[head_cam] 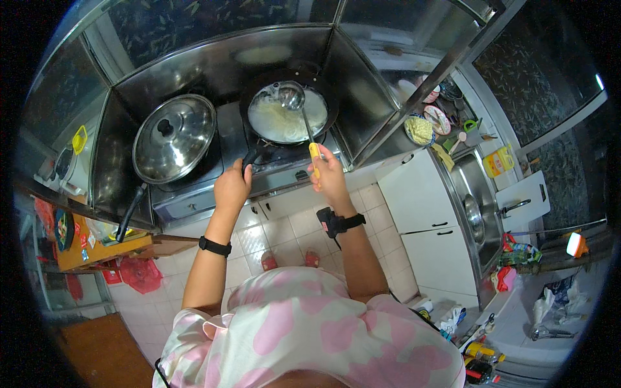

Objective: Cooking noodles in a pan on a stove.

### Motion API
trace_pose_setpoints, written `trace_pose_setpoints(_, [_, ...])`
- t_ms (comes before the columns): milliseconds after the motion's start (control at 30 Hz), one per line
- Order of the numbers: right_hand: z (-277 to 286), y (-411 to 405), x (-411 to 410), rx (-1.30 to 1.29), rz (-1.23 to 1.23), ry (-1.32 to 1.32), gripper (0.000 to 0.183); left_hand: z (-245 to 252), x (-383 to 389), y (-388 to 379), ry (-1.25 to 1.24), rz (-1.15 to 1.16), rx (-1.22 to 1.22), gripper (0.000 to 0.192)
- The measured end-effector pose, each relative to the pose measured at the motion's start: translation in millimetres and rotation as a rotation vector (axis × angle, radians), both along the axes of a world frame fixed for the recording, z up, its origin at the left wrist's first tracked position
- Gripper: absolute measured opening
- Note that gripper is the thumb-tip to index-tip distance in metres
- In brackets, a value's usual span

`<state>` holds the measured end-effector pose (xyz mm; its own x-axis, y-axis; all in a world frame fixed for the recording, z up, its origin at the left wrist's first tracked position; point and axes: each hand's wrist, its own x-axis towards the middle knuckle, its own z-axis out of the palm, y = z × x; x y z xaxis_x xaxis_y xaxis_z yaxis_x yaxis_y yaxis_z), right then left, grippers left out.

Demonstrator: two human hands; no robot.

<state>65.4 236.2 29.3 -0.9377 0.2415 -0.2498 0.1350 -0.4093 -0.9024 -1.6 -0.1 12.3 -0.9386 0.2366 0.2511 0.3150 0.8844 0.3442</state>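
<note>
My left hand [232, 186] is closed around the black handle [249, 161] of a dark wok [330, 104] on the right side of the stove. Pale, cloudy liquid [271, 116] with foam and yellowish bits fills much of the wok. In my right hand [330, 177] is the yellow grip [315, 153] of a metal ladle. Its round bowl [291, 95] is over the liquid near the wok's far side; how deep it dips, I cannot tell. To the left, a second pan with a black handle [130, 216] sits under a domed steel lid [182, 138] with a black knob.
Steel splash panels [364, 87] enclose the stove [281, 177] at the back and sides. A patterned bowl of pale yellow food [419, 131] stands on the right counter, near a sink [465, 182] holding a metal basin [473, 218]. A wooden table [104, 252] is at left.
</note>
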Motion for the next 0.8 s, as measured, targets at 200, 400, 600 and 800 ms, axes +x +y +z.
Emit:
trace_pose_setpoints(200, [-1.6,14.7,1.5,-0.448,0.141,0.108,0.046,-1.9,-1.4,0.3,0.004,-0.004,-0.005,0.035])
trace_pose_setpoints(400, [-5.5,18.7,-3.5,-0.896,0.333,0.115,0.026,0.3,-0.5,0.3,-0.024,0.003,-0.012,0.036])
trace_pose_setpoints(600, [-2.5,25.4,-5.5,-0.749,0.386,0.077,0.026,-0.5,-0.9,0.5,-0.026,0.003,-0.008,0.036])
trace_pose_setpoints(800, [13.5,14.5,-1.8,-0.420,0.181,0.004,0.033,1.5,1.3,0.6,-0.009,-0.006,0.013,0.035])
